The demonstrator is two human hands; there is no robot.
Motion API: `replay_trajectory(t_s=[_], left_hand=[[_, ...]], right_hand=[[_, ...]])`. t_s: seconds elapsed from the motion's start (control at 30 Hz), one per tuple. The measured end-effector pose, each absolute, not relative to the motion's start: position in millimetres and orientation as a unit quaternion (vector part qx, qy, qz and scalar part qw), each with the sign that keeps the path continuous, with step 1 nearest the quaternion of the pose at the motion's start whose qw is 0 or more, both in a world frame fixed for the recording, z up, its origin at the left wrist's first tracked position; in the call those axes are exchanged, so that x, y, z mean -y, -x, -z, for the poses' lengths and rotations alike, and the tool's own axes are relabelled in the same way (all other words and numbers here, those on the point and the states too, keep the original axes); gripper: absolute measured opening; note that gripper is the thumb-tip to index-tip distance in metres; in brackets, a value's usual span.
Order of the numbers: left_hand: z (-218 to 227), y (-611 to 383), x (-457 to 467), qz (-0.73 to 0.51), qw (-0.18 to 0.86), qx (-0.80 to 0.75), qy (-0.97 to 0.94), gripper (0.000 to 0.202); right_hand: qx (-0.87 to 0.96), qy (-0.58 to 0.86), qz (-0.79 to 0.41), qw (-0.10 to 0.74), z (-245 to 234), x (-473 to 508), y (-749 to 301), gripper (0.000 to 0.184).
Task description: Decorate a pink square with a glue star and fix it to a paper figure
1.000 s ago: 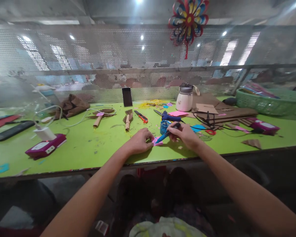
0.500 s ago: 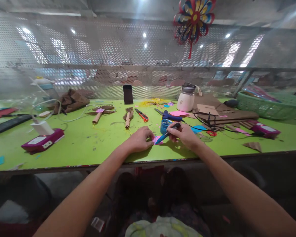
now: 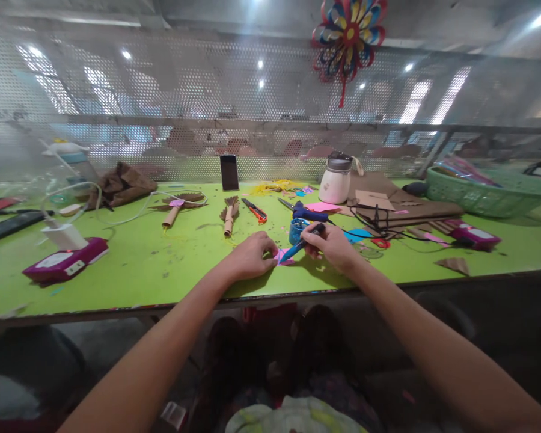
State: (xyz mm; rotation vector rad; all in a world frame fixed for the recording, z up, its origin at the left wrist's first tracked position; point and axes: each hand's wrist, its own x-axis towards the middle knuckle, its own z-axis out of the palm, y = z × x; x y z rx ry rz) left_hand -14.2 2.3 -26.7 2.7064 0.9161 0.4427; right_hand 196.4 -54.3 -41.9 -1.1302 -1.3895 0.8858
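On the green table near its front edge lies a small piece of pink paper [image 3: 287, 257]. My left hand [image 3: 253, 255] rests at its left side, thumb and fingertips closed on the paper's edge. My right hand [image 3: 331, 245] grips a blue marker pen [image 3: 294, 251] with a dark end, slanted down so that its tip meets the paper. Just behind the pen stands a blue roll or jar [image 3: 298, 230], partly covered by my right hand. A dark blue glue gun [image 3: 309, 211] lies behind that.
Orange-handled cutter [image 3: 255, 210], two brown paper pieces with rolled stems [image 3: 228, 216], and a propped phone [image 3: 229, 172] lie beyond my hands. A white jar [image 3: 335, 180], brown paper and a green basket [image 3: 482, 195] are at right. Purple power blocks [image 3: 65, 261] sit both sides, with cables.
The view has shifted slightly, so everything sits a little further left. Both hands keep their places at the pink paper, and the pen's tip stays on it.
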Motion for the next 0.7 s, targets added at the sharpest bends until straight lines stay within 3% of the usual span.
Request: replay_trajectory(t_s=[0.7], left_hand=[[25.1,15.0,-2.9,-0.149,0.125,-0.309,-0.931,0.019]], right_hand=[[0.549,0.500,-0.361,0.564,41.7,51.7,-199.2,0.025]])
